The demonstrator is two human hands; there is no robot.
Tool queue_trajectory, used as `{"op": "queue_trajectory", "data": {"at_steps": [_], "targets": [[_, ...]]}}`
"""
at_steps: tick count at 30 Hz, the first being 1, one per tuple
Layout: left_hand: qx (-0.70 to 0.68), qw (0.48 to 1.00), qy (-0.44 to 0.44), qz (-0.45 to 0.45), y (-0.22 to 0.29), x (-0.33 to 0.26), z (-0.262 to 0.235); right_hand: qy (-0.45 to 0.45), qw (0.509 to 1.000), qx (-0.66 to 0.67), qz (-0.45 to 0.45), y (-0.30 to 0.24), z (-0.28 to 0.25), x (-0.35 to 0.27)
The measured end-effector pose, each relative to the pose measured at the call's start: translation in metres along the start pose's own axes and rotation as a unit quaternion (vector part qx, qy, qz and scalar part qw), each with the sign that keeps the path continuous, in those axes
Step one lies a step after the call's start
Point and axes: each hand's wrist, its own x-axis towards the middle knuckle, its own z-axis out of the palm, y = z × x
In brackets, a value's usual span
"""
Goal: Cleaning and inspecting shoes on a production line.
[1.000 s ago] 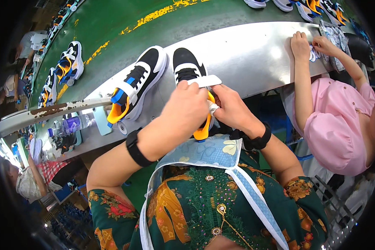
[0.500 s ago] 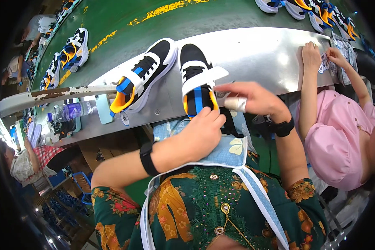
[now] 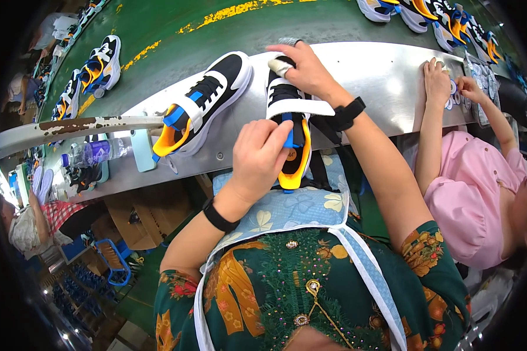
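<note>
Shoe in hand: a black and white sneaker with an orange lining and a blue tongue is laid lengthwise across the front edge of the steel counter, heel overhanging toward the person's apron.
Left hand: the left hand is closed on the heel end, thumb and fingers pinched at the tongue and collar; the grip is clenched on the shoe there.
Right hand: the right hand is pressed flat over the toe, one fingertip wrapped in pale tape; the toe is held down rather than grasped, as far as can be told, since the fingertips are partly hidden behind the shoe.
Doing it well: the toe is best kept pinned while the heel end is worked, so the shoe is not rocked on the counter edge; the white strap across the middle should be left unpulled.
Second shoe: a matching sneaker is lying just beside, on the left, angled, not touching.
Edges: the counter's front lip runs under the shoe's middle; a rusted rail ends close to the second shoe's heel.
Open room: bare steel is offered to the right of the shoe, up to a neighbour's hands at some small cards.
Beyond: the green belt with more shoes lies behind the counter.
</note>
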Motion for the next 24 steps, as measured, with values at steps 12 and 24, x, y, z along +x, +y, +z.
{"op": "queue_trajectory", "data": {"at_steps": [12, 24], "targets": [[-0.13, 0.972, -0.02, -0.194, -0.011, 0.026, -0.042, 0.103, 0.952, 0.243, 0.156, 0.016, -0.048, -0.047], [-0.2, 0.919, -0.32, -0.11, -0.033, 0.08, -0.019, -0.157, 0.843, 0.435, 0.276, -0.034, -0.079, -0.123]]}}
